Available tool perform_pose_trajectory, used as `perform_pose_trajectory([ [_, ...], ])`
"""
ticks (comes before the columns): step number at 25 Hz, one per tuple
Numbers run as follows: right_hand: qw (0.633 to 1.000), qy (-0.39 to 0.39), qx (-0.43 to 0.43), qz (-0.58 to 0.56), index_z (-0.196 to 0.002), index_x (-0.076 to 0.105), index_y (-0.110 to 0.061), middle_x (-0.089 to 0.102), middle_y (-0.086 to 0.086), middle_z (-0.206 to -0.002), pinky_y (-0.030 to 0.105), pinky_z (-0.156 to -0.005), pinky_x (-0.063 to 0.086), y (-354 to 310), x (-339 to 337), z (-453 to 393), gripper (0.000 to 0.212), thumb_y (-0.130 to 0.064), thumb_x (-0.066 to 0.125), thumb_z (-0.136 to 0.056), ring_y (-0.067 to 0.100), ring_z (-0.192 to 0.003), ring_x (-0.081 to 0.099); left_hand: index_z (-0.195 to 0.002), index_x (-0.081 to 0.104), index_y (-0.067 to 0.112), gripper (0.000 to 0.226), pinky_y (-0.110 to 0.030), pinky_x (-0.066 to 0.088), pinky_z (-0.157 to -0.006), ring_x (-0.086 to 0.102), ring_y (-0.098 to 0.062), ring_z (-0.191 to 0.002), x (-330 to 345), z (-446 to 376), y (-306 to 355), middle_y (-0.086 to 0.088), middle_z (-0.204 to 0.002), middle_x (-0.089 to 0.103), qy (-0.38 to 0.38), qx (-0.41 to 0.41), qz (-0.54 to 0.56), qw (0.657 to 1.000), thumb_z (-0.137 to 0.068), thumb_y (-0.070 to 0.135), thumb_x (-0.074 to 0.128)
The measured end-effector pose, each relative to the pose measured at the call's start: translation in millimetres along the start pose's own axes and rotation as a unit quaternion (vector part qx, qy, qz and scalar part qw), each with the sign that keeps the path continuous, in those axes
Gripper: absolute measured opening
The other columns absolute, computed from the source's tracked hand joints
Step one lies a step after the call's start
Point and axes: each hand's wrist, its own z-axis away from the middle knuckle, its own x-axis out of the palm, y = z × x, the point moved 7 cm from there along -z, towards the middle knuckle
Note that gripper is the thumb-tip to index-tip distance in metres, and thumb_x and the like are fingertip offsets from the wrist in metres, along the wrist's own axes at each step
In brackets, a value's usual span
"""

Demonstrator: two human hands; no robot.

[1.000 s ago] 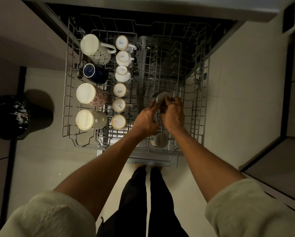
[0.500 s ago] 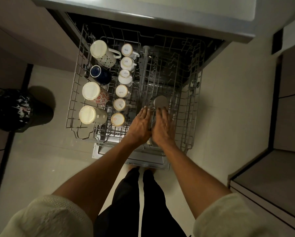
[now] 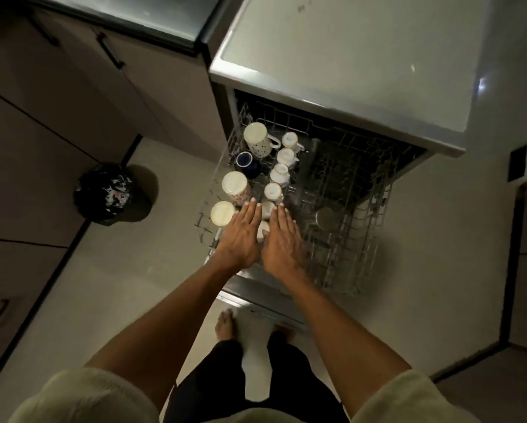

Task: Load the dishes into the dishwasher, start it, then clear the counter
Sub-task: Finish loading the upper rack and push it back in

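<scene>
Both hands were flat, fingers straight and holding nothing, side by side above the front of the pulled-out dishwasher rack (image 3: pixel 369 239): the left hand (image 3: pixel 243 233) beside the right hand (image 3: pixel 283 239). Upturned mugs (image 3: pixel 257 141) and small cups (image 3: pixel 279 172) stood in rows at the rack's left side; a steel cup (image 3: pixel 324 216) sat further right. A black bin (image 3: pixel 109 193) stood on the floor well apart.

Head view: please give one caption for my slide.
Both open hands, left and right, hover above upturned mugs in the dishwasher rack.
</scene>
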Motion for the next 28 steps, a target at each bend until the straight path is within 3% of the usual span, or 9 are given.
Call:
perform_pose_trajectory([
  [4,0.998,0.020,-0.057,0.015,-0.159,0.005,-0.007,0.002,0.011,-0.168,0.036,-0.126,0.004,-90,-10,-8,0.063,-0.028,0.032,-0.106,0.020,-0.155,0.000,-0.159,-0.004,0.011,0.068,-0.032,-0.010,-0.119,-0.009,-0.022,-0.153,-55,39,-58,-0.009,-0.166,-0.009,0.049,-0.038,-0.006,0.998,-0.106,0.042,0.026],
  [10,0.993,0.070,-0.099,0.009,-0.158,0.017,-0.006,0.014,0.013,-0.166,0.039,-0.125,0.012,-239,-9,-8,0.061,-0.027,0.039,-0.105,0.024,-0.154,0.012,-0.158,0.001,0.008,0.067,-0.038,0.002,-0.126,-0.005,-0.023,-0.154,-132,110,-165,-0.011,-0.167,-0.004,0.119,-0.050,0.011,0.992,-0.098,0.035,0.011],
  [16,0.987,0.091,-0.133,0.005,-0.159,0.013,-0.008,0.009,0.012,-0.167,0.037,-0.125,0.005,-390,-5,-8,0.063,-0.031,0.037,-0.105,0.022,-0.155,0.007,-0.158,0.000,0.007,0.066,-0.036,0.001,-0.125,-0.006,-0.021,-0.154,-207,178,-285,-0.010,-0.167,-0.005,0.166,-0.059,-0.003,0.984,-0.102,0.017,0.033],
  [22,0.979,0.104,-0.174,0.013,-0.159,0.015,-0.007,0.012,0.013,-0.167,0.037,-0.125,0.006,-488,-23,-42,0.064,-0.029,0.041,-0.104,0.023,-0.155,0.009,-0.158,0.002,0.008,0.062,-0.034,-0.001,-0.125,-0.006,-0.019,-0.154,-270,183,-357,-0.009,-0.167,-0.003,0.209,-0.076,0.042,0.974,-0.104,0.022,0.028],
  [28,0.974,0.119,-0.189,0.024,-0.158,0.017,-0.008,0.014,0.013,-0.166,0.037,-0.125,0.008,-538,-35,-108,0.063,-0.032,0.041,-0.105,0.023,-0.154,0.010,-0.159,0.003,0.009,0.062,-0.036,-0.001,-0.125,-0.006,-0.018,-0.154,-324,141,-404,-0.009,-0.167,-0.003,0.228,-0.067,0.066,0.969,-0.106,0.025,0.031],
])
